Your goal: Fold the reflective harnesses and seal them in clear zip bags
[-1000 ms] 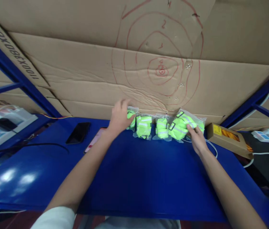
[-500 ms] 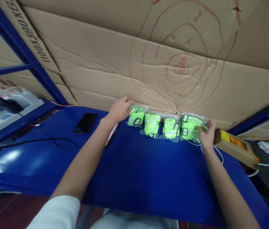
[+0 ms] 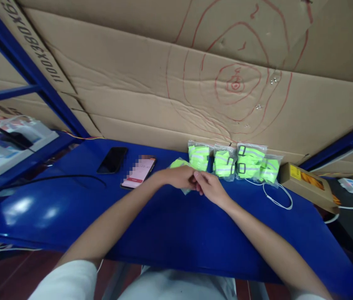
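My left hand [image 3: 182, 177] is closed over a clear bag of neon yellow-green strap [image 3: 180, 163], hiding much of it. My right hand [image 3: 209, 186] meets it with curled fingers at the bag's near right side; what those fingers pinch is hidden. Behind them, along the cardboard, stand bagged neon straps: one bag [image 3: 199, 156] just behind my hands, a second [image 3: 224, 163] with a dark buckle, a larger one [image 3: 250, 161] with two buckles, and a bag [image 3: 270, 170] at the right end.
A phone with a lit screen [image 3: 138, 171] and a dark phone [image 3: 112, 160] lie left on the blue table [image 3: 176, 233]. A white cable loop [image 3: 278, 204] and a cardboard box [image 3: 310, 187] are at right. Marked cardboard [image 3: 126, 75] stands behind.
My left hand has moved right and toward me with the leftmost bag. My right hand has left the right end of the row and come to my left hand. The lit phone is now uncovered.
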### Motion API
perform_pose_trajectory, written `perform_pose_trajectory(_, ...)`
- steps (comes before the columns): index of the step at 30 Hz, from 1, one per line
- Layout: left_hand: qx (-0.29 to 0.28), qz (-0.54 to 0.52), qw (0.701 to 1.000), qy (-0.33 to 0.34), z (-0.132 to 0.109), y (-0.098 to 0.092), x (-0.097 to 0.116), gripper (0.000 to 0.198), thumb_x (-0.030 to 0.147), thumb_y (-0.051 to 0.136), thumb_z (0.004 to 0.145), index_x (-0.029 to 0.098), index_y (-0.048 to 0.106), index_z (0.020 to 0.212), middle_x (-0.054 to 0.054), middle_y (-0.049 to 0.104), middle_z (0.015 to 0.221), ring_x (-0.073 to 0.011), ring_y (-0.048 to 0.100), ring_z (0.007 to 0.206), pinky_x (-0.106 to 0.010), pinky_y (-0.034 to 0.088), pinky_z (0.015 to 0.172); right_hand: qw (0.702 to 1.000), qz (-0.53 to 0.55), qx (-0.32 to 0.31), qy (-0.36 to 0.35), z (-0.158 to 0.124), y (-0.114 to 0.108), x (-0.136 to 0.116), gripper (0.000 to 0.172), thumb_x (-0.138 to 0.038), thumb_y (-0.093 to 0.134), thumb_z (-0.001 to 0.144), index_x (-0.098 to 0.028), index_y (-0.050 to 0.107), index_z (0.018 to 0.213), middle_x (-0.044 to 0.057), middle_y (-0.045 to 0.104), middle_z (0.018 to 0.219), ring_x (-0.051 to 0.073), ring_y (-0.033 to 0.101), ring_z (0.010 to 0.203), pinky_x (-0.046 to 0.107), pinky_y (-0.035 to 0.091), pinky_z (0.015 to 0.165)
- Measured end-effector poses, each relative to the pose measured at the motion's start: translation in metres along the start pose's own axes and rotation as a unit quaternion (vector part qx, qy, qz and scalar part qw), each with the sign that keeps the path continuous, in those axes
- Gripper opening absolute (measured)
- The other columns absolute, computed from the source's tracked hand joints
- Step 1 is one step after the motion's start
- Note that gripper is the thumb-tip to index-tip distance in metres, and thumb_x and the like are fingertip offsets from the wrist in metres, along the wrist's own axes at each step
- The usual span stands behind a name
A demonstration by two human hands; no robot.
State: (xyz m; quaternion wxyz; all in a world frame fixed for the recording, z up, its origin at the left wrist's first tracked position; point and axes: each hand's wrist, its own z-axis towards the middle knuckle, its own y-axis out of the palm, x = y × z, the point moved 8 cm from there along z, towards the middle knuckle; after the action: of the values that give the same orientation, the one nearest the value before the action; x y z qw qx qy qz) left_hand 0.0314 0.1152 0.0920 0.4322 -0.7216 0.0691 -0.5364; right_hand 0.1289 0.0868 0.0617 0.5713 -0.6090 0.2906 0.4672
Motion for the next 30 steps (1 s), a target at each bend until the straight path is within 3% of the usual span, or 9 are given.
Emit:
perform_pose_trajectory(3,0.087,-0.023,0.996,-0.019,-0.003,0.029,-0.007,0.009,0.009,0.065,0.081,0.018,0.070,0.081,-0.002,0.074,0.080,-0.0158,0.067,0.073,-0.025,0.046,0.069,0.998,0.051,0.000,0.044,-0.020,0.005,0.028,0.059,-0.073,0.048,0.096,-0.019,0.061,0.078,0.001,0.062,0.065,0.012,0.060,0.053,0.022,0.044,0.045)
perform_pose_trajectory(7,0.176,-0.084,0.980,-0.043,-0.025,0.043,-0.010,0.017,0.030,0.057,0.097,0.017,0.066,0.094,-0.002,0.070,0.080,-0.0135,0.060,0.067,-0.024,0.044,0.063,0.992,0.101,-0.004,0.079,-0.047,0.003,0.052,0.055,-0.070,0.057,0.094,-0.017,0.066,0.083,0.003,0.067,0.072,0.012,0.062,0.055,0.022,0.046,0.043)
perform_pose_trajectory(14,0.167,-0.158,0.972,-0.041,-0.034,0.056,-0.006,0.024,0.037,0.057,0.100,0.017,0.068,0.095,0.001,0.066,0.074,-0.0107,0.057,0.062,-0.022,0.043,0.059,0.981,0.170,0.060,0.070,-0.053,0.003,0.055,0.043,-0.063,0.066,0.091,-0.020,0.061,0.090,-0.002,0.060,0.065,0.011,0.057,0.054,0.023,0.051,0.050)
perform_pose_trajectory(23,0.145,-0.190,0.971,-0.030,-0.033,0.058,-0.018,0.025,0.041,0.064,0.096,0.016,0.069,0.096,0.001,0.066,0.072,-0.0108,0.058,0.060,-0.022,0.044,0.057,0.979,0.195,0.024,0.060,-0.054,0.005,0.049,0.041,-0.060,0.073,0.086,-0.021,0.063,0.089,-0.001,0.063,0.071,0.011,0.058,0.056,0.025,0.051,0.049)
perform_pose_trajectory(30,0.174,-0.112,0.978,-0.026,-0.036,0.060,-0.008,0.013,0.028,0.061,0.094,0.017,0.066,0.089,0.000,0.069,0.075,-0.0116,0.059,0.062,-0.023,0.044,0.060,0.983,0.173,0.012,0.053,-0.055,0.007,0.049,0.040,-0.059,0.073,0.086,-0.020,0.064,0.090,-0.002,0.063,0.065,0.013,0.061,0.057,0.025,0.051,0.051)
